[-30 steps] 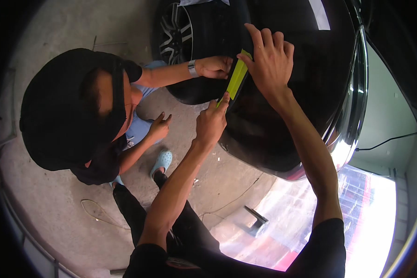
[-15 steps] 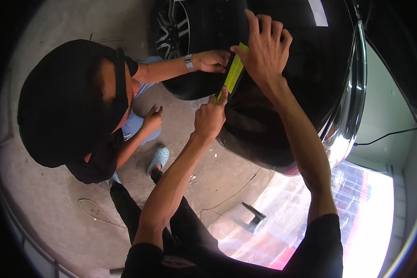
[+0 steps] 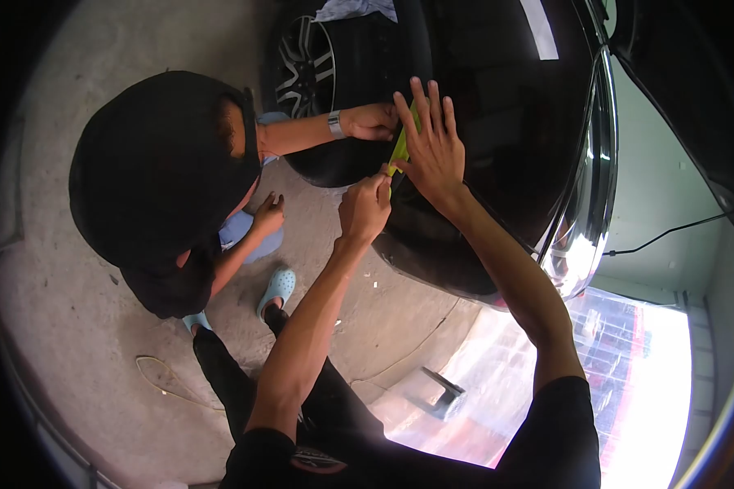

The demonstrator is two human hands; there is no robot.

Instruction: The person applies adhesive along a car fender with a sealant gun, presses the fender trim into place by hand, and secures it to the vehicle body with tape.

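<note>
A strip of yellow-green tape [image 3: 400,150] lies along the black car's wheel-arch edge, partly covered by my right hand. My left hand [image 3: 364,208] is closed at the strip's lower end, thumb and fingers pinched together. Flat over the strip and the glossy black body panel [image 3: 506,138] rests my right hand [image 3: 435,159], its fingers spread and holding nothing. Just left of the strip, a co-worker's hand [image 3: 371,122] touches the arch edge near its upper part.
The co-worker in a black cap [image 3: 159,171] crouches at my left, close to the wheel [image 3: 303,69]. A cloth [image 3: 355,8] sits on top of the tyre. A thin cord [image 3: 167,383] lies on the concrete floor, and a bright opening is at lower right.
My right hand has moved down and left, from the strip's upper end to flat over it. My left thumb has drawn in from pointing along the strip. The cloth has come into view.
</note>
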